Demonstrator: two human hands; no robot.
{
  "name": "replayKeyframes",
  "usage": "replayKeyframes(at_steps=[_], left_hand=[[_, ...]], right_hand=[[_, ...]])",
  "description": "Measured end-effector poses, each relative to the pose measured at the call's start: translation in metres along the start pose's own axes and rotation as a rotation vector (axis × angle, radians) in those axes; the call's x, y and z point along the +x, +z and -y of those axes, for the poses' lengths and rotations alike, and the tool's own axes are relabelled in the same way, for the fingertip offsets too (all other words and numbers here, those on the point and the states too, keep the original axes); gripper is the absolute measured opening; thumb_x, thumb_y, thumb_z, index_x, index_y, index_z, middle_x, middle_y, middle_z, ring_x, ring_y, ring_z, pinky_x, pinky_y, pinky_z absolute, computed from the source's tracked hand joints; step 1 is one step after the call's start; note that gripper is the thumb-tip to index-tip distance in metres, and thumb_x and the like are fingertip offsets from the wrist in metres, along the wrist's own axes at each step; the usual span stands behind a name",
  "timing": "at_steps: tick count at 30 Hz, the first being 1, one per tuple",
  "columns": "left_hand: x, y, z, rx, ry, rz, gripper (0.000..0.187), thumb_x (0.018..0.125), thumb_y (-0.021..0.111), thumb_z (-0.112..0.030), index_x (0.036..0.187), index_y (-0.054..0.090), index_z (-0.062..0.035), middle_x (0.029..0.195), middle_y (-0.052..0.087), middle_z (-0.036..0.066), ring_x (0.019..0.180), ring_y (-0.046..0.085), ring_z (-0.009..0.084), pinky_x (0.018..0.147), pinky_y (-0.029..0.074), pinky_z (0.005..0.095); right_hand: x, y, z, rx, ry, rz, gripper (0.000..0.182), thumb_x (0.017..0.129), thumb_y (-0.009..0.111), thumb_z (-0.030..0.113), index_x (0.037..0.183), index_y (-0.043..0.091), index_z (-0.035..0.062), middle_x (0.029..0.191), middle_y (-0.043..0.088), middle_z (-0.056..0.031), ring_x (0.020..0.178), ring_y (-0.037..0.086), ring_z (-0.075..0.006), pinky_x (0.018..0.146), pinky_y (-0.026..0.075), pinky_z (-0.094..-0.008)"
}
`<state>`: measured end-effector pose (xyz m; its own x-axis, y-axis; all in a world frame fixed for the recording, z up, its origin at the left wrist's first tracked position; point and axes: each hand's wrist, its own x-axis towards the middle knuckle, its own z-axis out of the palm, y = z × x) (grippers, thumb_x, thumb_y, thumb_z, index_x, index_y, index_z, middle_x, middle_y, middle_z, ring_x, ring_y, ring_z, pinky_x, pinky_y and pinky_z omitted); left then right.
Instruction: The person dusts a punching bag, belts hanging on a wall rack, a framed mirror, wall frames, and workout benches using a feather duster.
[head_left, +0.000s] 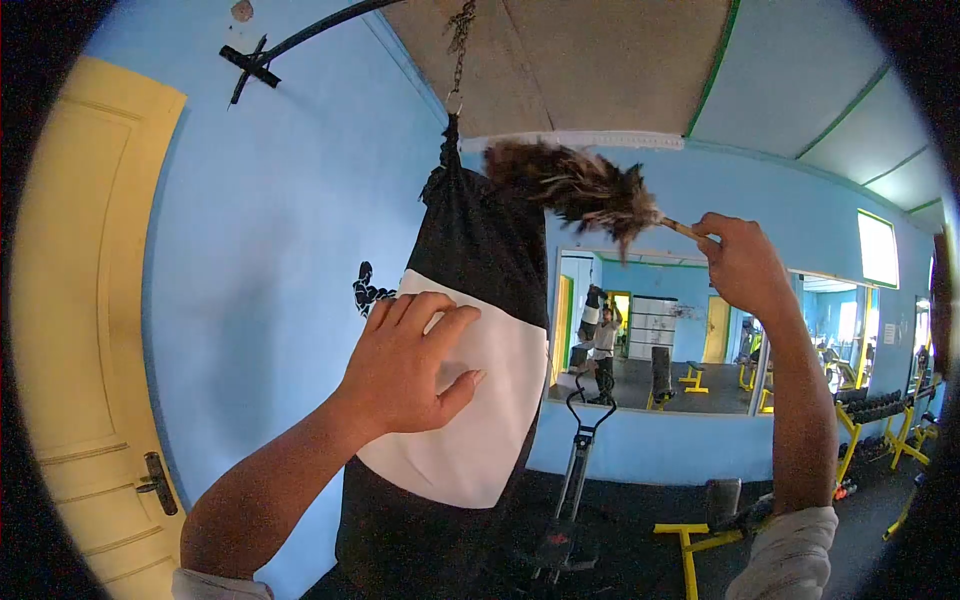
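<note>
A black punching bag [483, 235] with a broad white band hangs from a chain in front of me. My left hand [415, 360] lies against the white band, fingers spread and thumb apart. Raised at the right, my right hand [742, 262] is closed around the thin handle of a brown feather duster [580, 188]. The duster points left, and its feathered tip overlaps the top of the bag in this view.
The chain [458, 60] hangs from a black wall bracket [300, 40]. A yellow door [95, 300] stands at the left. Behind the bag are a wall mirror [690, 340], an exercise machine [572, 480], a yellow-framed bench [690, 545] and a dumbbell rack [870, 408].
</note>
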<state>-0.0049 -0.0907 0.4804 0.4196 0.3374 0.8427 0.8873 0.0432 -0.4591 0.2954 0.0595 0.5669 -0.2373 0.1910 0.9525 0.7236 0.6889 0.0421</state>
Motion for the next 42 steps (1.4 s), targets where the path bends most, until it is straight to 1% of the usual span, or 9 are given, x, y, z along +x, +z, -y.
replayKeyframes(at_steps=[15, 21, 24, 29, 31, 33, 38, 40, 42], left_hand=[[-0.013, -0.006, 0.0, 0.004, -0.125, 0.006, 0.049, 0.07, 0.066, -0.03, 0.112, 0.052, -0.0079, 0.108, 0.049, 0.013, 0.1, 0.048, 0.0302, 0.087, 0.035, 0.0427], [-0.016, -0.018, -0.003, 0.05, -0.109, 0.078, 0.05, 0.069, 0.067, -0.028, 0.112, 0.051, -0.0076, 0.108, 0.049, 0.013, 0.1, 0.048, 0.0308, 0.087, 0.036, 0.043], [-0.015, -0.017, -0.001, 0.07, -0.085, 0.086, 0.05, 0.069, 0.068, -0.026, 0.112, 0.051, -0.0069, 0.109, 0.049, 0.013, 0.1, 0.048, 0.0312, 0.087, 0.036, 0.0436], [-0.009, 0.001, -0.01, 0.04, -0.081, 0.079, 0.051, 0.069, 0.068, -0.02, 0.113, 0.05, -0.0049, 0.111, 0.048, 0.014, 0.101, 0.047, 0.033, 0.087, 0.037, 0.0431], [-0.014, 0.004, -0.013, 0.022, -0.098, 0.096, 0.051, 0.069, 0.068, -0.02, 0.114, 0.05, -0.0047, 0.112, 0.047, 0.016, 0.103, 0.047, 0.0335, 0.088, 0.037, 0.0434], [-0.027, 0.004, -0.012, 0.017, -0.127, 0.105, 0.052, 0.069, 0.068, -0.02, 0.115, 0.049, -0.0044, 0.113, 0.047, 0.017, 0.105, 0.046, 0.0339, 0.09, 0.036, 0.0437], [-0.107, -0.001, -0.002, -0.064, -0.406, 0.096, 0.081, 0.067, 0.073, -0.032, 0.132, 0.032, -0.0052, 0.127, 0.036, 0.022, 0.118, 0.036, 0.0394, 0.098, 0.031, 0.0492], [-0.154, 0.006, 0.013, -0.119, -0.514, 0.193, 0.107, 0.06, 0.079, -0.041, 0.139, 0.016, -0.0058, 0.135, 0.025, 0.024, 0.124, 0.028, 0.0411, 0.103, 0.026, 0.0504], [-0.189, 0.012, 0.014, -0.314, -0.725, 0.258, 0.122, 0.054, 0.082, -0.045, 0.141, 0.007, -0.0057, 0.138, 0.019, 0.024, 0.126, 0.026, 0.0396, 0.104, 0.026, 0.0506]], right_hand=[[-0.206, 0.126, 0.0, 0.477, 0.402, 0.138, 0.027, 0.09, 0.044, 0.014, 0.115, 0.049, 0.0064, 0.082, 0.06, -0.024, 0.075, 0.061, -0.0407, 0.062, 0.049, -0.0409], [-0.316, 0.185, -0.021, 0.389, 0.312, 0.21, 0.027, 0.091, 0.047, 0.016, 0.116, 0.05, 0.0062, 0.087, 0.062, -0.02, 0.074, 0.063, -0.0362, 0.064, 0.049, -0.0348], [-0.321, 0.187, -0.025, 0.557, 0.403, -0.05, 0.026, 0.092, 0.047, 0.016, 0.115, 0.051, 0.0075, 0.088, 0.062, -0.0199, 0.077, 0.063, -0.0361, 0.064, 0.049, -0.0347], [-0.27, 0.175, 0.017, 0.629, 0.492, 0.038, 0.024, 0.092, 0.048, 0.019, 0.111, 0.053, 0.0054, 0.085, 0.061, -0.0204, 0.068, 0.063, -0.0293, 0.058, 0.047, -0.0338], [-0.277, 0.196, 0.027, 0.753, 0.432, 0.081, 0.024, 0.092, 0.046, 0.012, 0.112, 0.051, 0.0018, 0.075, 0.056, -0.0159, 0.061, 0.053, -0.0153, 0.055, 0.044, -0.0288], [-0.322, 0.209, 0.037, 0.86, 0.676, 0.361, 0.021, 0.093, 0.045, 0.014, 0.108, 0.054, 0.0011, 0.079, 0.056, -0.0147, 0.069, 0.056, -0.0167, 0.061, 0.048, -0.0318], [-0.507, 0.275, 0.025, 1.123, 0.782, 0.494, 0.021, 0.092, 0.042, 0.018, 0.089, 0.057, 0.0042, 0.074, 0.046, -0.0036, 0.067, 0.045, -0.0172, 0.068, 0.039, -0.0298], [-0.513, 0.275, 0.025, 1.404, 1.476, 0.278, 0.019, 0.09, 0.042, 0.019, 0.089, 0.056, 0.0062, 0.073, 0.043, -0.0009, 0.063, 0.037, -0.0145, 0.065, 0.032, -0.0266], [-0.394, 0.204, 0.042, 1.648, 1.524, -0.011, 0.015, 0.087, 0.042, 0.008, 0.096, 0.054, 0.004, 0.074, 0.041, -0.0016, 0.067, 0.04, -0.0126, 0.065, 0.034, -0.0279]])
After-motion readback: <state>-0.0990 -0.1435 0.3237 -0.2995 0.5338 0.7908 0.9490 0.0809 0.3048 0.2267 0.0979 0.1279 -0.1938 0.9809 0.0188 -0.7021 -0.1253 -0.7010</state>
